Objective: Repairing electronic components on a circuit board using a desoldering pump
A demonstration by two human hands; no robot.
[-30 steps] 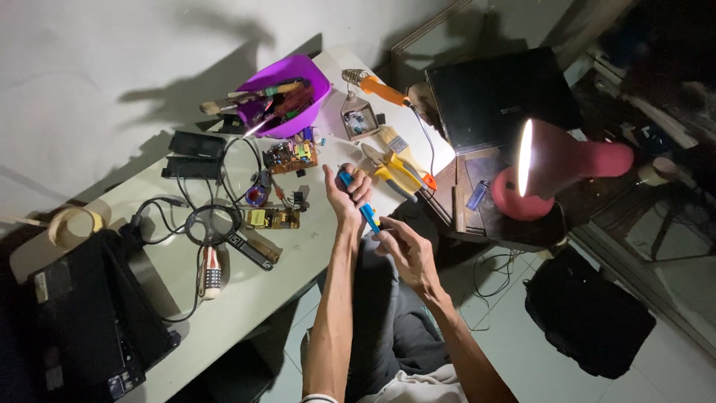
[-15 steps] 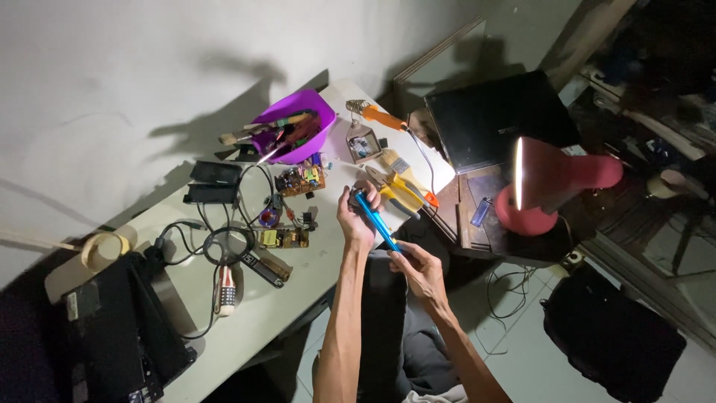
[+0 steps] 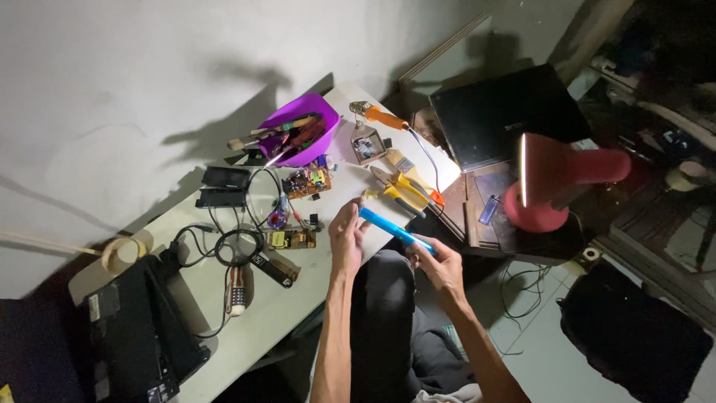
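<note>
Bench (image 3: 246, 328): long, pale, set against the wall, crowded from end to end. Black case (image 3: 130, 336) on the left end; cable coil (image 3: 237, 246), circuit boards (image 3: 292, 239) and purple tub (image 3: 298, 138) of tools mid-bench; pliers (image 3: 406, 195) and orange-handled iron (image 3: 384, 117) toward the right corner. Red lamp (image 3: 556, 183) off the right edge, on a lower dark stand.

Step in hand, as judged: blue tool (image 3: 394, 230) held off the near edge, over the lap, spanning both hands. Left hand (image 3: 346, 240) with fingers closed round the upper end; right hand (image 3: 438, 263) pinching the lower end, grip firm on both.

Next move, as judged: needs one hand freed and the tip steadied before reaching to the boards.

Room: little bare surface, only a strip near the front edge. Pliers just beside the left hand; lamp well apart. Open air below the edge.
</note>
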